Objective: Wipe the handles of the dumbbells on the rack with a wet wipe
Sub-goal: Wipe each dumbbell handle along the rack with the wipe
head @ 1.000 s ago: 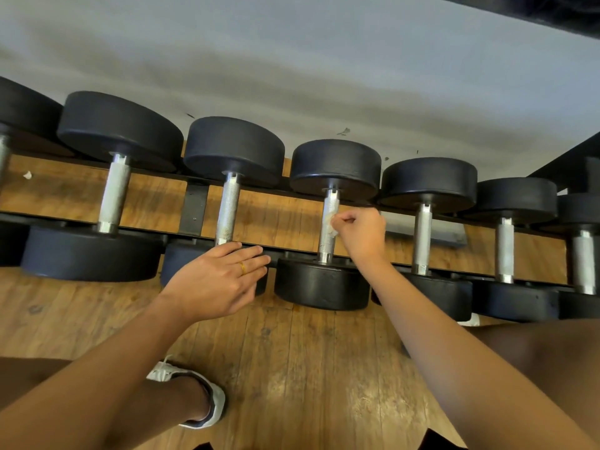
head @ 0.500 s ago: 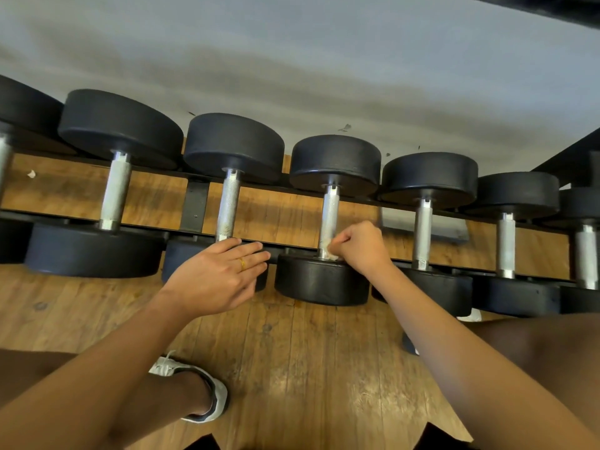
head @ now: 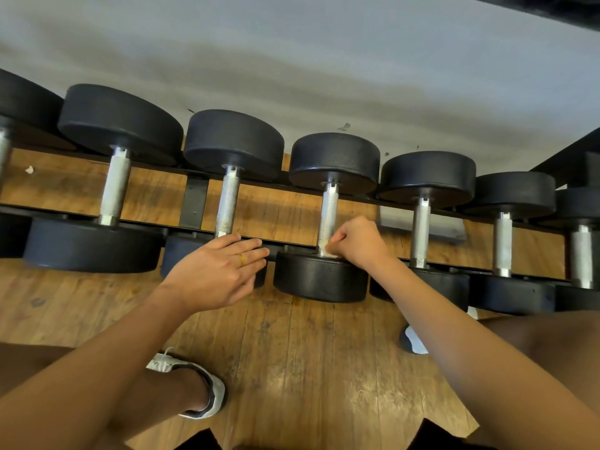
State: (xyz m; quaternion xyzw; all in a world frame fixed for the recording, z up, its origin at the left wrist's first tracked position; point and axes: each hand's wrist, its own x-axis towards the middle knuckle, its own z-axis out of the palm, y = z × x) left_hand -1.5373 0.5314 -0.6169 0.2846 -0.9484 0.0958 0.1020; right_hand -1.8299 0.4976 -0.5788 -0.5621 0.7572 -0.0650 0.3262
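In the head view, the right hand (head: 357,245) is curled into a fist at the near end of the handle (head: 328,209) of the fourth dumbbell (head: 321,280) from the left. It pinches the wet wipe (head: 325,250) against the knurled steel, just above the near black head. Only a small pale scrap of the wipe shows between fingers and bar.

A second ago this hand was high on the same handle, close to the far head; half a second ago it was most of the way down. The stroke has therefore run the length of the bar. This handle looks nearly done, with the three to its right on the rack (head: 194,203) probably next.

The left hand (head: 211,274) has stayed where it was, its fingers straight and together, resting on the near head of the neighbouring dumbbell and holding nothing. A gold ring (head: 242,259) sits on one finger.

No brand, weight marking or other writing can be read on the dumbbells or rack.
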